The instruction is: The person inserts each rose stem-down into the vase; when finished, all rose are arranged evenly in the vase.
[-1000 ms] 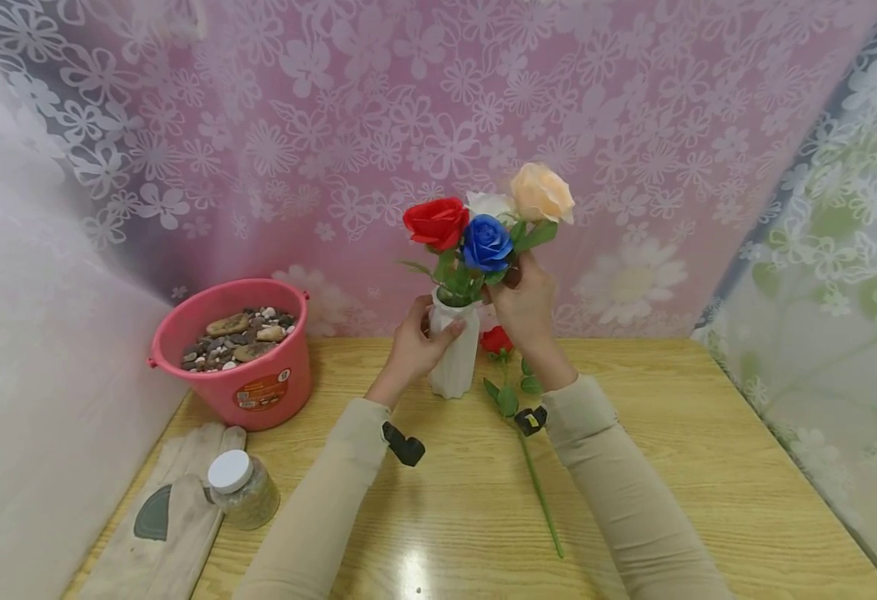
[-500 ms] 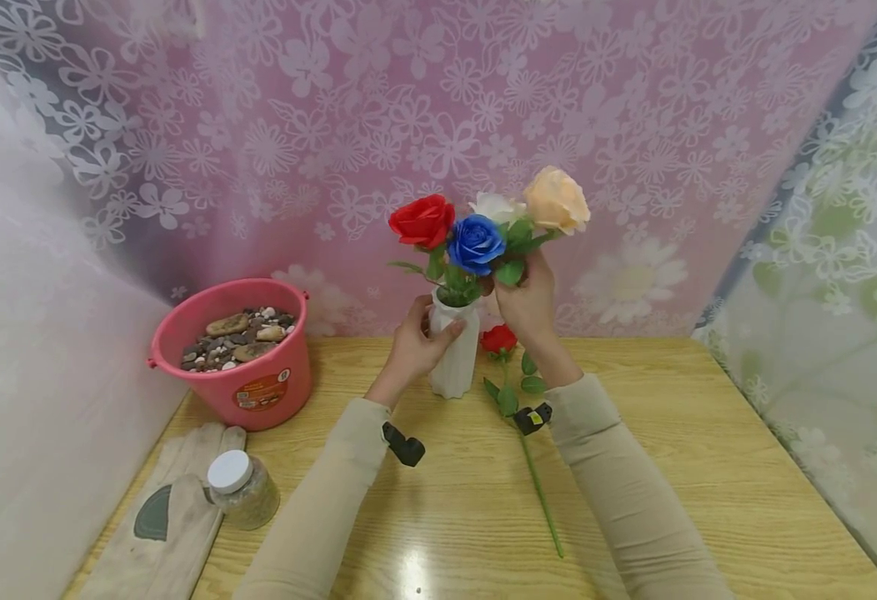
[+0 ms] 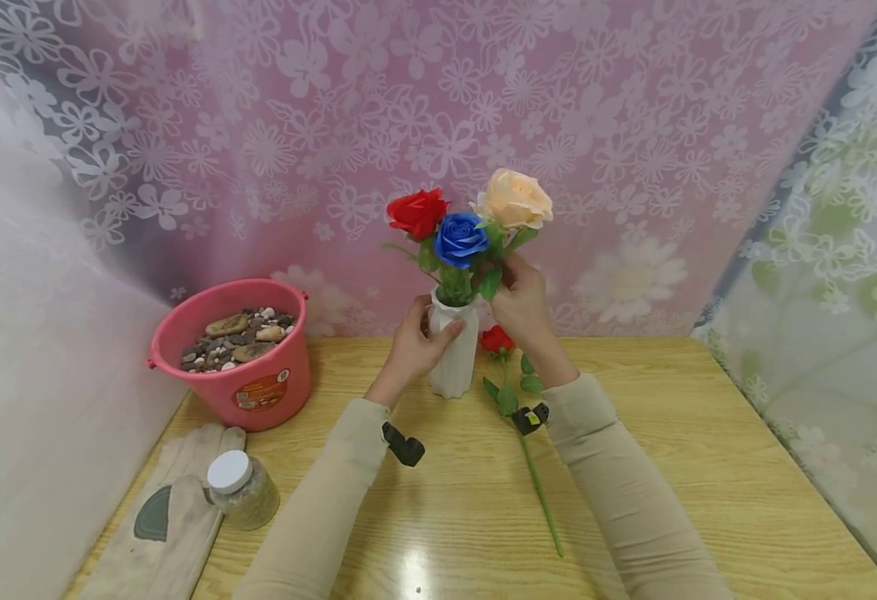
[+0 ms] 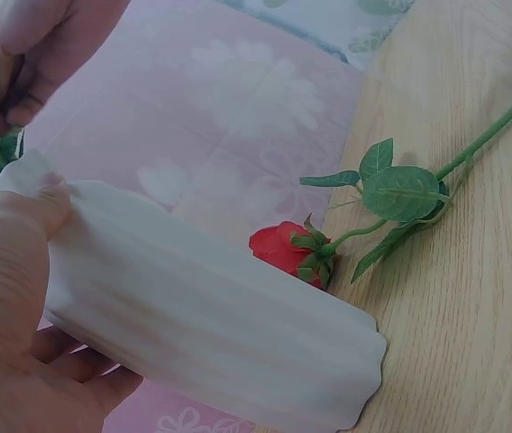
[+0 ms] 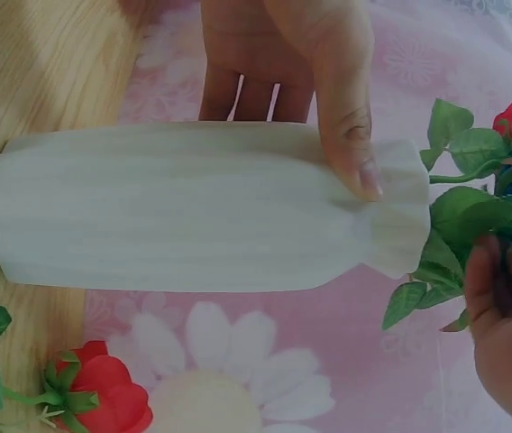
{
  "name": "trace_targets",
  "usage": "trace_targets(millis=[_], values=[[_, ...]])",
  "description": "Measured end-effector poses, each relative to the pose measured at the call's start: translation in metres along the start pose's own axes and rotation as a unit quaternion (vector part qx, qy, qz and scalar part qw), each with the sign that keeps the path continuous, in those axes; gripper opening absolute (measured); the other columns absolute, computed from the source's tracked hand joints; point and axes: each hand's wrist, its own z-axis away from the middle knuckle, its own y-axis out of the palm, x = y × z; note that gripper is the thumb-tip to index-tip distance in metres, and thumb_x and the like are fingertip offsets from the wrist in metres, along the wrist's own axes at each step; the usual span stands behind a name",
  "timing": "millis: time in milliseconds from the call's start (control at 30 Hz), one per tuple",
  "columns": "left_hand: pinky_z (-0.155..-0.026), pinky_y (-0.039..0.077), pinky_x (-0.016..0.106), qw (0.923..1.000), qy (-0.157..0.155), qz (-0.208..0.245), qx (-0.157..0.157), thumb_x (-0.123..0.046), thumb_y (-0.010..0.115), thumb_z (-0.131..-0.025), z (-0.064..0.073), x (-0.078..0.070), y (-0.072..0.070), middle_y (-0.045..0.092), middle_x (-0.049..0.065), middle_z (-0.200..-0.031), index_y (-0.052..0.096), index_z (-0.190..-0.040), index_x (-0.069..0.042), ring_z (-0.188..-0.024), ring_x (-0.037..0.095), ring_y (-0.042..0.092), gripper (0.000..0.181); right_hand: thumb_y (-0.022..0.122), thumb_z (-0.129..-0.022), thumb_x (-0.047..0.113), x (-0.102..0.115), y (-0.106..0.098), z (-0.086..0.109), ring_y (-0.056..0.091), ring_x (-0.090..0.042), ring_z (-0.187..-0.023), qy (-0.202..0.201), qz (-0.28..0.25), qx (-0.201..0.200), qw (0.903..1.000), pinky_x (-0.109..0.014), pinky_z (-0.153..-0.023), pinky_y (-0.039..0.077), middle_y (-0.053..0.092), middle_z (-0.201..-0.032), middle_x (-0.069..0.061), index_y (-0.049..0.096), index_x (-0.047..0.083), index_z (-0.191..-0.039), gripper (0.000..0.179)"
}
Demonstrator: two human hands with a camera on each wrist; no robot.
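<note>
A white vase (image 3: 453, 354) stands upright on the table, and my left hand (image 3: 418, 342) grips its upper part, thumb across the front. Out of its mouth rise a red rose (image 3: 418, 213), a blue rose (image 3: 461, 240) and a peach rose (image 3: 517, 198). A white rose is mostly hidden behind the peach one. My right hand (image 3: 523, 304) is up among the leaves right of the vase's mouth, its fingers pinching the peach rose's stem; leaves partly cover the fingertips (image 5: 483, 271) in the right wrist view. Another red rose (image 4: 285, 249) lies beside the vase.
To the left stands a pink bucket (image 3: 288, 367) of pebbles and stones. In front of it are a pair of cloth gloves (image 3: 176, 467) and a lidded clear jar (image 3: 247, 496). A floral curtain (image 3: 378, 100) hangs behind the table (image 3: 671, 450).
The peach rose swung right, then came back left with my right hand, now covering most of the white rose. Red and blue roses shifted left. My left hand and the vase stayed put.
</note>
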Motion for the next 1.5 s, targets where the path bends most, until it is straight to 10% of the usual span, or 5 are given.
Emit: trace_targets(millis=[300, 833, 1033, 1300, 1500], values=[[-0.097, 0.059, 0.051, 1.0, -0.005, 0.005, 0.005, -0.035, 0.074, -0.1, 0.001, -0.001, -0.001, 0.066, 0.018, -0.138, 0.046, -0.148, -0.012, -0.116, 0.035, 0.069, 0.059, 0.063, -0.094, 0.003, -0.007, 0.004, 0.0, 0.068, -0.033, -0.079, 0.006, 0.09, 0.013, 0.9958, -0.022, -0.069, 0.05, 0.076, -0.099, -0.024, 0.075, -0.003, -0.108, 0.019], [-0.095, 0.059, 0.05, 1.0, 0.0, -0.003, -0.005, -0.034, 0.073, -0.101, 0.0, 0.001, -0.001, 0.067, 0.016, -0.134, 0.048, -0.148, -0.011, -0.115, 0.034, 0.069, 0.059, 0.06, -0.086, 0.0, -0.014, 0.015, 0.009, 0.051, -0.017, -0.064, 0.019, 0.147, 0.032, 0.9884, -0.027, -0.058, 0.04, 0.074, -0.082, -0.014, 0.079, 0.002, -0.094, 0.02], [-0.094, 0.059, 0.048, 1.0, 0.0, -0.005, 0.003, -0.037, 0.073, -0.101, -0.001, 0.001, -0.001, 0.067, 0.014, -0.13, 0.048, -0.148, -0.013, -0.112, 0.031, 0.07, 0.059, 0.064, -0.086, -0.001, -0.012, 0.015, 0.012, 0.051, -0.018, -0.063, 0.016, 0.132, 0.02, 0.9908, -0.026, -0.057, 0.039, 0.067, -0.07, -0.014, 0.075, 0.0, -0.081, 0.012], [-0.097, 0.059, 0.049, 1.0, 0.001, -0.001, 0.003, -0.036, 0.073, -0.101, -0.001, 0.001, 0.0, 0.066, 0.013, -0.136, 0.047, -0.149, -0.014, -0.115, 0.032, 0.068, 0.06, 0.074, -0.091, 0.011, -0.01, 0.003, 0.013, 0.069, -0.023, -0.086, 0.063, 0.073, 0.002, 0.9954, -0.019, -0.073, 0.052, 0.078, -0.104, -0.019, 0.078, 0.002, -0.112, 0.023], [-0.1, 0.058, 0.05, 1.0, -0.004, 0.002, 0.006, -0.036, 0.073, -0.101, -0.001, 0.002, 0.0, 0.065, 0.014, -0.138, 0.047, -0.149, -0.014, -0.118, 0.032, 0.067, 0.059, 0.072, -0.094, 0.015, -0.011, -0.001, 0.01, 0.068, -0.012, -0.079, 0.067, 0.045, -0.014, 0.9966, -0.02, -0.07, 0.053, 0.078, -0.101, -0.022, 0.081, 0.0, -0.107, 0.021]])
